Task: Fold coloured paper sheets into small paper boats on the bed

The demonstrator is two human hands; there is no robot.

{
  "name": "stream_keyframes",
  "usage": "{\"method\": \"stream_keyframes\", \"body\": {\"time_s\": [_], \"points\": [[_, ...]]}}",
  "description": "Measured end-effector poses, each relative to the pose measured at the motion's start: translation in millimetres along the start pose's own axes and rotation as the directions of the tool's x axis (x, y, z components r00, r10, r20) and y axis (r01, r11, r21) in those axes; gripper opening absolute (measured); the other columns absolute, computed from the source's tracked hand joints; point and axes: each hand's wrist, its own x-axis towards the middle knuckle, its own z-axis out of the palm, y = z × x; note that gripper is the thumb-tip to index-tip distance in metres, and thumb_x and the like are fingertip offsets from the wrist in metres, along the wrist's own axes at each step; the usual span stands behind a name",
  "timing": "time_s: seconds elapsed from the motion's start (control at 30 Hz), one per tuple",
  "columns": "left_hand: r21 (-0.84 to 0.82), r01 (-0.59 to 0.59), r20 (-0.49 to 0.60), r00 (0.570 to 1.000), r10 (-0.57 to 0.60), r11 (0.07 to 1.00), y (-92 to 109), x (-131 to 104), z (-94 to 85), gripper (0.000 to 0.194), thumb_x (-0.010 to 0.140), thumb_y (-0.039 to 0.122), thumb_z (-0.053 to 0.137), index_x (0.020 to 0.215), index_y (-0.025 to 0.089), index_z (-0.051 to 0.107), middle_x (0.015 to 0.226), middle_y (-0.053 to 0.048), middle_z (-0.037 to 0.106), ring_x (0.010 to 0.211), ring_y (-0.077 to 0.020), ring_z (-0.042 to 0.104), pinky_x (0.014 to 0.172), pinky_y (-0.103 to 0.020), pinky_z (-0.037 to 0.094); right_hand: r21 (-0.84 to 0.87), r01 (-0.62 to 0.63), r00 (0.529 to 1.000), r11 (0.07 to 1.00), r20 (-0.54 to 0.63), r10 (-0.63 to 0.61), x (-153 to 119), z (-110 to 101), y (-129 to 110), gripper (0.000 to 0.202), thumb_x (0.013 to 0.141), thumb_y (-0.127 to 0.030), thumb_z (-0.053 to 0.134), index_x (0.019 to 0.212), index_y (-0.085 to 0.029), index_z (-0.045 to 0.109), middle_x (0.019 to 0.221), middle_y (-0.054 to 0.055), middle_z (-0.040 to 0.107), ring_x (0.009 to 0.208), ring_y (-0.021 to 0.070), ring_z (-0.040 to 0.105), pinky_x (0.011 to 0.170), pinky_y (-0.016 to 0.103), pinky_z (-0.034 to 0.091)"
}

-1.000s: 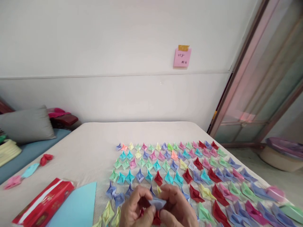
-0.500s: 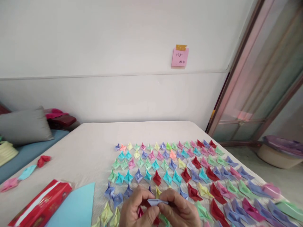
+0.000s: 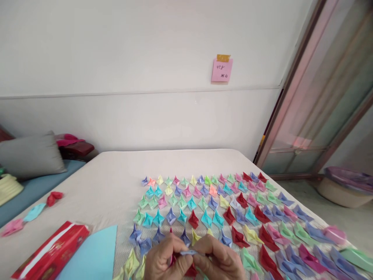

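Between my two hands is a small folded piece of blue-lilac paper point(image 3: 188, 252). My left hand point(image 3: 164, 258) pinches its left end between thumb and bent forefinger. On the other end, my right hand point(image 3: 220, 258) closes in the same way, its fingertips almost meeting the left ones. Most of the paper is hidden behind the fingers. Below and around the hands lie rows of folded paper boats in many colours, among them a red boat point(image 3: 193, 219), a cyan boat point(image 3: 217, 220) and a yellow boat point(image 3: 131, 264).
Left of the boats lie a light blue sheet point(image 3: 93, 252) and a red packet point(image 3: 54, 249). Crumpled coloured pieces, one of them red point(image 3: 54, 198), lie along the left edge of the pale table point(image 3: 116, 171). A lined basin point(image 3: 340, 192) stands on the floor at right.
Both hands have shifted slightly down and left, and the fingertips have drawn closer together. Less of the blue-lilac paper shows between them.
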Motion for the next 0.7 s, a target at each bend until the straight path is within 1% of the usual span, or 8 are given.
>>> {"method": "stream_keyframes", "body": {"time_s": [0.07, 0.17, 0.27, 0.37, 0.47, 0.57, 0.63, 0.7], "points": [[-0.029, 0.038, 0.020, 0.999, -0.037, 0.999, 0.7, 1.1, -0.1, 0.021, 0.083, 0.037, 0.066, 0.070, 0.021, 0.070, 0.064, 0.002, 0.059, 0.059, -0.0134, 0.053, 0.058, -0.021, 0.039, 0.011, -0.036, 0.999, 0.999, -0.009, 0.036, 0.7, 0.0, -3.4, 0.022, 0.080, -0.036, 0.070, 0.064, -0.023, 0.063, 0.054, -0.006, 0.054, 0.049, 0.0106, 0.047, 0.051, 0.023, 0.035], [-0.034, 0.026, 0.023, 0.999, -0.025, 0.999, 1.5, 1.4, -1.0, 0.023, 0.084, 0.037, 0.065, 0.069, 0.021, 0.071, 0.063, 0.002, 0.058, 0.060, -0.0134, 0.053, 0.059, -0.021, 0.038, 0.036, -0.055, 0.998, 0.998, 0.016, 0.055, 1.2, 0.4, -4.1, 0.023, 0.081, -0.037, 0.069, 0.065, -0.023, 0.062, 0.054, -0.006, 0.052, 0.049, 0.0104, 0.045, 0.050, 0.023, 0.034], [-0.005, 0.001, 0.011, 1.000, 0.000, 1.000, 0.4, 1.0, -1.4, 0.023, 0.084, 0.036, 0.065, 0.067, 0.020, 0.070, 0.062, 0.002, 0.059, 0.059, -0.0131, 0.054, 0.059, -0.021, 0.038, 0.024, -0.042, 0.997, 0.999, 0.063, 0.041, 2.4, 0.4, -0.3, 0.023, 0.082, -0.041, 0.067, 0.068, -0.023, 0.063, 0.056, -0.006, 0.049, 0.052, 0.0112, 0.042, 0.050, 0.023, 0.033], [0.038, -0.018, 0.010, 1.000, 0.017, 0.999, -1.8, 0.8, -0.5, 0.026, 0.084, 0.037, 0.065, 0.065, 0.019, 0.070, 0.061, 0.002, 0.059, 0.057, -0.0127, 0.055, 0.058, -0.021, 0.038, -0.018, 0.001, 0.996, 1.000, 0.087, 0.001, 3.0, 0.6, 2.5, 0.025, 0.084, -0.045, 0.064, 0.072, -0.023, 0.063, 0.063, -0.004, 0.052, 0.055, 0.0125, 0.046, 0.053, 0.024, 0.036], [0.056, -0.009, 0.003, 1.000, 0.009, 0.998, -1.4, 0.7, 1.0, 0.025, 0.082, 0.036, 0.068, 0.064, 0.019, 0.069, 0.059, 0.002, 0.060, 0.057, -0.0125, 0.055, 0.058, -0.020, 0.038, -0.118, 0.064, 0.997, 0.991, 0.048, -0.059, 0.9, 2.1, 0.7, 0.023, 0.088, -0.039, 0.059, 0.071, -0.023, 0.058, 0.064, -0.004, 0.051, 0.055, 0.0122, 0.046, 0.054, 0.024, 0.035], [0.029, 0.039, 0.001, 0.999, -0.039, 0.999, 1.7, 1.0, 2.5, 0.025, 0.080, 0.034, 0.070, 0.060, 0.019, 0.068, 0.056, 0.002, 0.059, 0.056, -0.0125, 0.052, 0.056, -0.021, 0.036, -0.200, 0.100, 0.995, 0.975, -0.002, -0.103, -1.5, 3.9, -3.4, 0.024, 0.087, -0.033, 0.059, 0.066, -0.022, 0.056, 0.061, -0.005, 0.050, 0.054, 0.0118, 0.045, 0.054, 0.024, 0.033], [-0.011, 0.127, 0.012, 0.992, -0.127, 0.992, 2.8, 1.9, 3.2, 0.028, 0.077, 0.037, 0.071, 0.057, 0.018, 0.065, 0.052, 0.004, 0.054, 0.051, -0.0120, 0.047, 0.052, -0.022, 0.033, -0.162, 0.031, 0.999, 0.986, -0.010, -0.033, -0.9, 4.5, -5.0, 0.030, 0.085, -0.037, 0.061, 0.061, -0.021, 0.054, 0.058, -0.005, 0.048, 0.053, 0.0115, 0.042, 0.052, 0.024, 0.031], [-0.075, 0.265, 0.041, 0.964, -0.263, 0.961, 1.2, 3.2, 3.5, 0.033, 0.076, 0.042, 0.070, 0.056, 0.017, 0.062, 0.048, 0.006, 0.046, 0.047, -0.0107, 0.038, 0.049, -0.023, 0.027, -0.046, -0.143, 0.989, 0.989, 0.021, 0.144, 1.9, 4.6, -5.1, 0.035, 0.081, -0.045, 0.064, 0.059, -0.019, 0.053, 0.055, -0.006, 0.044, 0.050, 0.0109, 0.039, 0.050, 0.024, 0.029]]}}
